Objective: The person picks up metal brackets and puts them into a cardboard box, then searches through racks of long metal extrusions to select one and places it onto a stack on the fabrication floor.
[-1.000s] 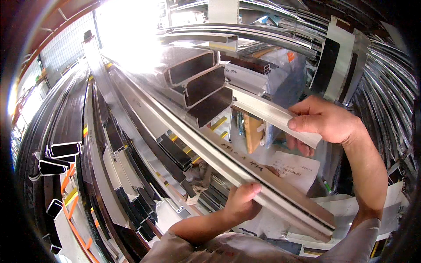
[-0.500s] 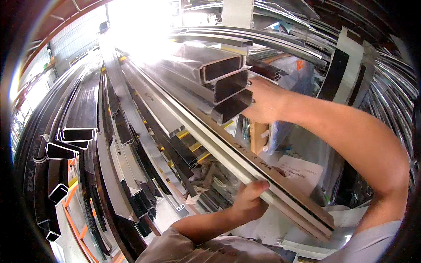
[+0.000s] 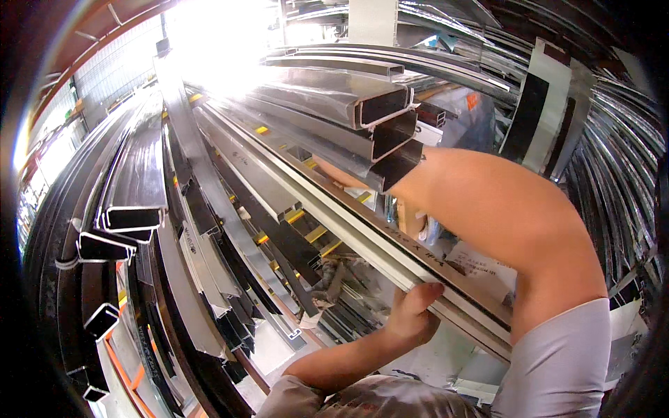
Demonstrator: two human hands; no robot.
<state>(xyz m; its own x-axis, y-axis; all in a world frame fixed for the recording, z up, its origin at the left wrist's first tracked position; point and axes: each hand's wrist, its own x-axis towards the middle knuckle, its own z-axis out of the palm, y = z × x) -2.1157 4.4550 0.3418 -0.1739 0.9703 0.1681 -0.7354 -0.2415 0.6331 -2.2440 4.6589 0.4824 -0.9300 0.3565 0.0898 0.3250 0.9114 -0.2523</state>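
Note:
My left hand [image 3: 412, 317] is closed around a long white-and-brown metal profile [image 3: 352, 240], with the thumb lying across its pale edge. The profile slopes from the far left down to the near right and bears handwriting. My right arm reaches beneath a stack of dark hollow profiles [image 3: 327, 85], whose open ends face me. Only a strip of my right hand [image 3: 338, 174] shows between that stack and the long profile; its fingers are hidden, so I cannot see whether they touch the profile.
More dark profiles [image 3: 136, 174] lie lengthwise on the left, some with open ends. Rack bars with yellow pads [image 3: 313, 233] cross beneath the long profile. A paper sheet [image 3: 474, 258] with writing is behind my right arm. Silvery stock [image 3: 620, 160] lines the far right.
My right arm has pushed further forward and left under the stack, taking the hand mostly out of sight. My left hand keeps its grip, appearing slightly further right.

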